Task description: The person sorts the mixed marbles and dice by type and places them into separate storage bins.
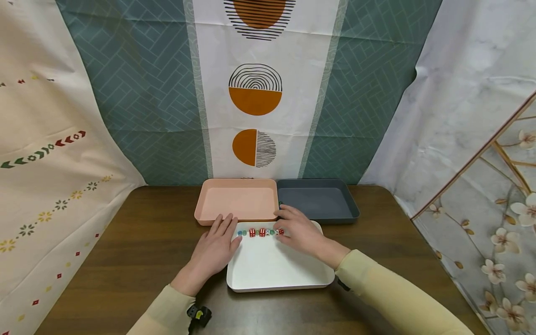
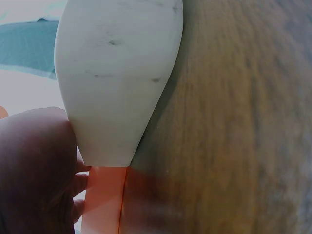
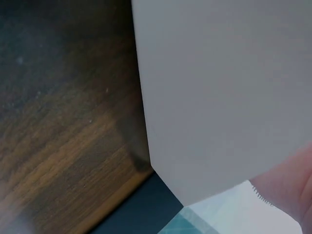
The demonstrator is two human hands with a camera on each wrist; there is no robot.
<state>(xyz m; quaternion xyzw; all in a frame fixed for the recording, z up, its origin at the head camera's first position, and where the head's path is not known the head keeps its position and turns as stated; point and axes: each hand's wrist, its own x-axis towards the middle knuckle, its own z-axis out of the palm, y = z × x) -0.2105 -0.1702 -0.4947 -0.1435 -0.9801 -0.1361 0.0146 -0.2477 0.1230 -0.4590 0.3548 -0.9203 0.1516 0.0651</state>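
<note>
A white tray (image 1: 280,267) lies on the table, with a row of red dice (image 1: 252,232), small white dice (image 1: 267,232) and green-blue beads (image 1: 244,232) along its far side. My left hand (image 1: 215,246) rests at the tray's far left corner, fingers straight toward the pink tray (image 1: 240,200) and thumb beside the row's left end. At the right end, my right hand (image 1: 299,235) arches over the far rim, thumb and fingers spread around a red die (image 1: 281,231). In the left wrist view, the white tray's side (image 2: 117,97) hides part of the left hand.
A dark grey tray (image 1: 318,200) stands beside the pink one at the table's back edge, with a small green thing (image 1: 280,203) at its left side. Brown wooden table (image 1: 138,260) surrounds the trays. Patterned cloths (image 1: 259,93) hang behind and at both sides.
</note>
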